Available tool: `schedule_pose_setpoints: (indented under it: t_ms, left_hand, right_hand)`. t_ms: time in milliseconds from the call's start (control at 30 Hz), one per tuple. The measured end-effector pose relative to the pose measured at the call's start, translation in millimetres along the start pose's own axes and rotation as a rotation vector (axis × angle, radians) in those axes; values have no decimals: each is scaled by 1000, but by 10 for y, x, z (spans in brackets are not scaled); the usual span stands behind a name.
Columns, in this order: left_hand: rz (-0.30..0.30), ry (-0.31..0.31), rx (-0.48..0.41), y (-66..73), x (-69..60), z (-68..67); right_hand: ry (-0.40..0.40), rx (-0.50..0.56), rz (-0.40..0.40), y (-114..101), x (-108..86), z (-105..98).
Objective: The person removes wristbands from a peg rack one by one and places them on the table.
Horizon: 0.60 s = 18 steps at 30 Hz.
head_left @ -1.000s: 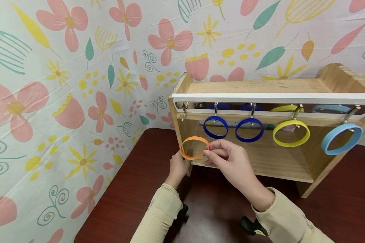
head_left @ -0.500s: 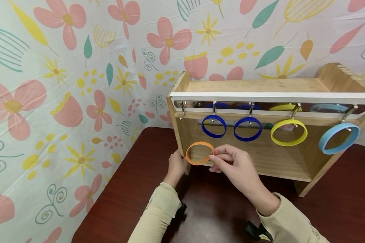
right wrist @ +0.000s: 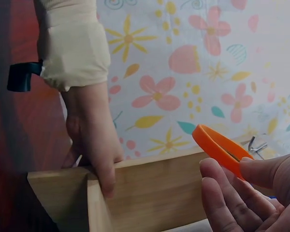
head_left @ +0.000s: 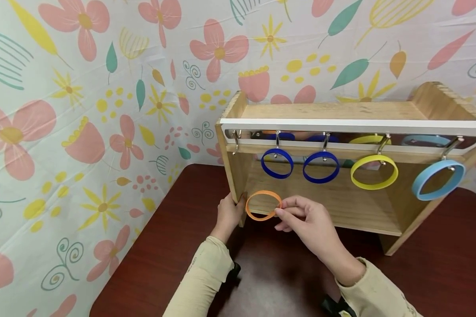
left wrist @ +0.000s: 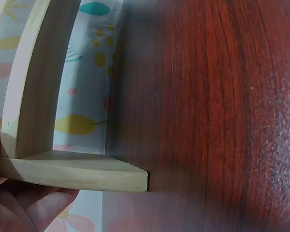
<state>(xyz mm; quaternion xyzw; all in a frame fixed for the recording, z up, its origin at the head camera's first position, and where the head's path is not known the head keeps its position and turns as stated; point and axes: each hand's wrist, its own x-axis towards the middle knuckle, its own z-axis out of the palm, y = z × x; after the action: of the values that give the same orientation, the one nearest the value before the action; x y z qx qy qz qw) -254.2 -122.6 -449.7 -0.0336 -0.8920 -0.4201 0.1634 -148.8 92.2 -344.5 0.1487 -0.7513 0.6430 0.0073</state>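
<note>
My right hand [head_left: 313,226] pinches an orange wristband [head_left: 262,218] by its right edge between thumb and fingers. The band is held in the air in front of the lower left part of a wooden shelf [head_left: 329,202], below the leftmost metal hook [head_left: 236,143]. In the right wrist view the orange wristband [right wrist: 217,146] appears tilted, with the thumb on top of it. My left hand [head_left: 227,216] grips the shelf's left side panel near the bottom. The left wrist view shows fingers of the left hand [left wrist: 21,205] around the wooden edge; the rest is cut off.
Two dark blue bands [head_left: 277,177], a yellow band [head_left: 374,188] and a light blue band [head_left: 419,185] hang from the other hooks along the shelf's white-edged rail [head_left: 357,124]. The shelf stands on a dark red table [head_left: 174,220] against a flowered cloth [head_left: 143,88].
My right hand has moved down and somewhat right, carrying the orange wristband away from the leftmost hook. My left hand stays at the shelf's side panel. The head view has shifted slightly.
</note>
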Motion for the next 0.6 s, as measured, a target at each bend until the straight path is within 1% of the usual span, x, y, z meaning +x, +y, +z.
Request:
schedule_pose_setpoints:
  t_ms: [233,400,600]
  left_hand:
    - [-7,-9,-4,3,0,-5]
    - [-13,11,20,8,-8,-3]
    - [3,45,50,14,-4,5]
  right_hand:
    - [-3,7,27,84,-13,-11]
    - [-15,21,39,125,-36,-17]
    - [-35,42,81,197,-67,-31]
